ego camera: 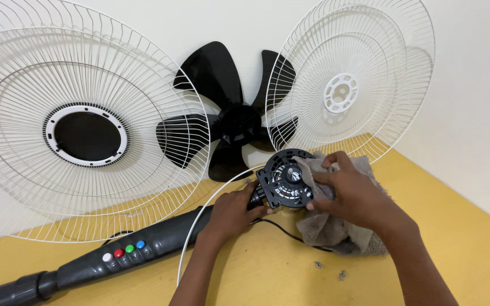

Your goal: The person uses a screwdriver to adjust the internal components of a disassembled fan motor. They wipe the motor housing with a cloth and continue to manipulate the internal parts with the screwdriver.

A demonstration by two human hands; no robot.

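your left hand (231, 211) grips the fan neck (160, 238), right hand (353, 190) presses a cloth (336, 232) on the motor (284, 180); grilles (86, 130) and blade (228, 119) are already off, wiping seems midway.

Both forearms are bare from the lower frame edge to the wrists, with no sleeve showing, and the left hand (235, 208) and right hand (351, 192) are uncovered, each with short, plain, unpainted nails.
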